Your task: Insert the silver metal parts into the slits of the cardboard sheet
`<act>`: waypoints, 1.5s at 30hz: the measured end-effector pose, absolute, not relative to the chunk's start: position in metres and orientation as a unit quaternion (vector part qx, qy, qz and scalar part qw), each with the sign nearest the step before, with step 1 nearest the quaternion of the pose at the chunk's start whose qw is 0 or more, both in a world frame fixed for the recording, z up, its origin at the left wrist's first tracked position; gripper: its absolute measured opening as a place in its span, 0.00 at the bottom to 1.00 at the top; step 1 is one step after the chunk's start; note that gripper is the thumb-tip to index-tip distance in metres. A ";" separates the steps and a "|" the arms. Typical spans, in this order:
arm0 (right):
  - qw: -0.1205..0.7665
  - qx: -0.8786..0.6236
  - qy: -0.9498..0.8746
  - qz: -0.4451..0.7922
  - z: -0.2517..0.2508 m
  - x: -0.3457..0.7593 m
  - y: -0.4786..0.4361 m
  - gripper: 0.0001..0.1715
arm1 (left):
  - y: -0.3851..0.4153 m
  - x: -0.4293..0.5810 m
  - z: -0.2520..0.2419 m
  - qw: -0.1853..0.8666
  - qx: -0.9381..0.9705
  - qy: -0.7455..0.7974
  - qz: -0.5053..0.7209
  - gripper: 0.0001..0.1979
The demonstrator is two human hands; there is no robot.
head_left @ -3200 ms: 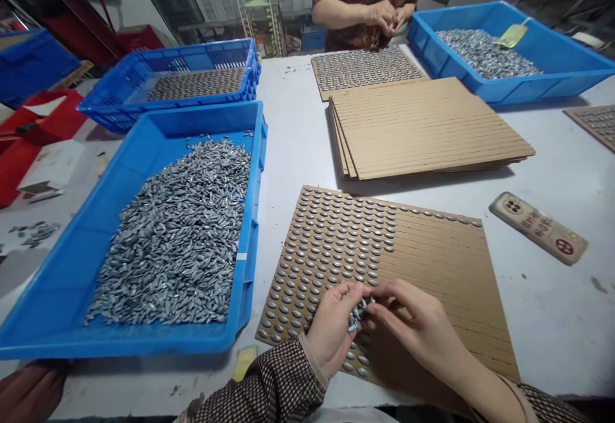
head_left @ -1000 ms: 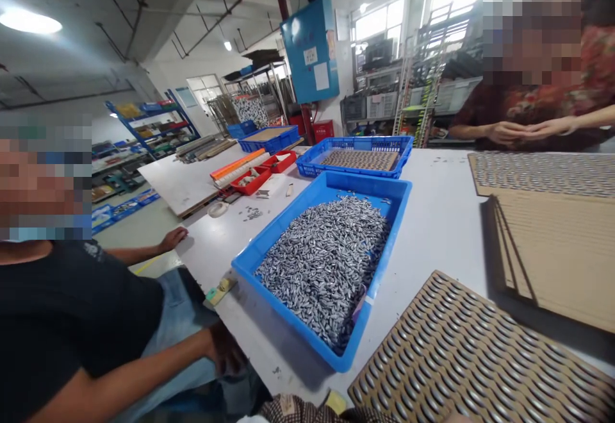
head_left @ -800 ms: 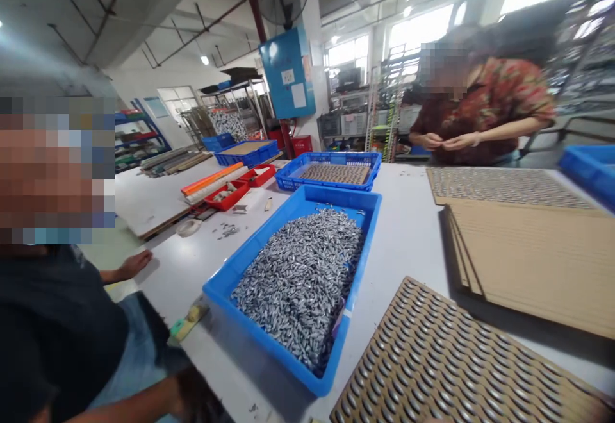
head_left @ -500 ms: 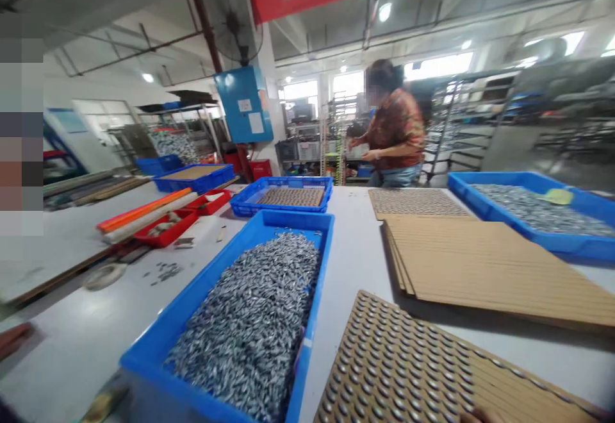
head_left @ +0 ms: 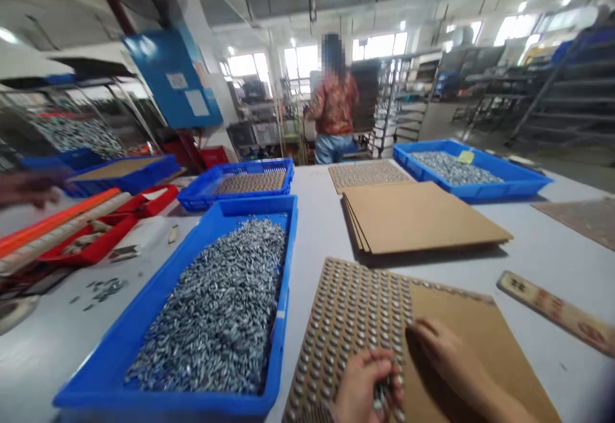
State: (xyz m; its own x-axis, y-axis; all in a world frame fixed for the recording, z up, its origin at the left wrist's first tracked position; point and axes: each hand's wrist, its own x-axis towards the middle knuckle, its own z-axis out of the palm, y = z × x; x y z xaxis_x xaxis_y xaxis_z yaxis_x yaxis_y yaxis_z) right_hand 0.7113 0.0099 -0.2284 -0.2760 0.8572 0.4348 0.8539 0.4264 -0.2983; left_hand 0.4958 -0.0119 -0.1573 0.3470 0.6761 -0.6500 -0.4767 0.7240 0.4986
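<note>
A brown cardboard sheet (head_left: 461,320) lies in front of me, its left part covered by rows of small, shiny oval metal pieces (head_left: 355,301). Over those rows is my left hand (head_left: 368,381), palm partly up, fingers curled round several loose metal pieces (head_left: 383,392). My right hand (head_left: 435,340) rests at the right end of the rows, thumb and fingertips pressed together on the sheet; whatever is between them is too small to make out. Left of the sheet stands a blue tray (head_left: 283,282) heaped with the same sort of metal pieces (head_left: 216,307).
Behind the sheet sits a stack of plain cardboard (head_left: 423,218). Another blue tray (head_left: 504,189) of pieces is at the back right, and a marked wooden strip (head_left: 552,311) lies right. Red bins (head_left: 91,250) stand left near a blurred hand (head_left: 33,189). Another person (head_left: 335,106) stands beyond the table.
The view has swung right. Both my hands now show over the cardboard sheet, where only fingertips showed at the bottom edge before. The person beyond the table has turned.
</note>
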 end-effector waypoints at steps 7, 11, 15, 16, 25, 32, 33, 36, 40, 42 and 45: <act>0.275 -0.577 -0.767 0.065 -0.216 0.724 0.002 0.16 | -0.020 0.493 -0.162 0.820 0.115 0.439 0.349 0.11; 0.260 -0.583 -0.769 0.043 -0.217 0.719 0.001 0.16 | -0.020 0.494 -0.159 0.819 0.121 0.442 0.345 0.10; 0.238 -0.578 -0.780 0.028 -0.212 0.711 0.004 0.15 | -0.017 0.494 -0.159 0.817 0.122 0.448 0.343 0.10; 0.233 -0.577 -0.782 0.026 -0.211 0.711 0.004 0.15 | -0.017 0.494 -0.159 0.817 0.121 0.449 0.341 0.10; 0.243 -0.586 -0.773 0.035 -0.199 0.709 0.001 0.14 | -0.016 0.495 -0.162 0.817 0.117 0.446 0.345 0.11; 0.368 -0.539 -0.689 0.314 -0.158 0.665 -0.036 0.09 | -0.017 0.497 -0.165 0.815 0.119 0.433 0.366 0.12; 0.375 -0.536 -0.688 0.313 -0.157 0.659 -0.040 0.10 | -0.017 0.497 -0.164 0.815 0.121 0.431 0.368 0.12; 0.375 -0.534 -0.703 0.283 -0.161 0.652 -0.047 0.13 | -0.019 0.498 -0.163 0.816 0.128 0.427 0.368 0.12; 0.345 -0.553 -0.705 0.278 -0.164 0.657 -0.049 0.11 | -0.021 0.499 -0.163 0.826 0.141 0.423 0.346 0.12; 0.325 -0.569 -0.699 0.287 -0.163 0.661 -0.049 0.09 | -0.022 0.501 -0.164 0.835 0.143 0.420 0.326 0.12; 0.301 -0.583 -0.698 0.287 -0.161 0.665 -0.050 0.09 | -0.022 0.503 -0.163 0.845 0.144 0.415 0.305 0.12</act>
State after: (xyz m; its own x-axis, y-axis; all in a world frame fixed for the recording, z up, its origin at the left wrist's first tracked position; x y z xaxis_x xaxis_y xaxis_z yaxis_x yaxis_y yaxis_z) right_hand 0.6653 -0.0501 -0.1612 -0.1381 0.9867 0.0857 0.6410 0.1550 -0.7518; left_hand 0.5029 -0.0223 -0.1631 0.4701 0.6348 -0.6132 -0.3962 0.7726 0.4961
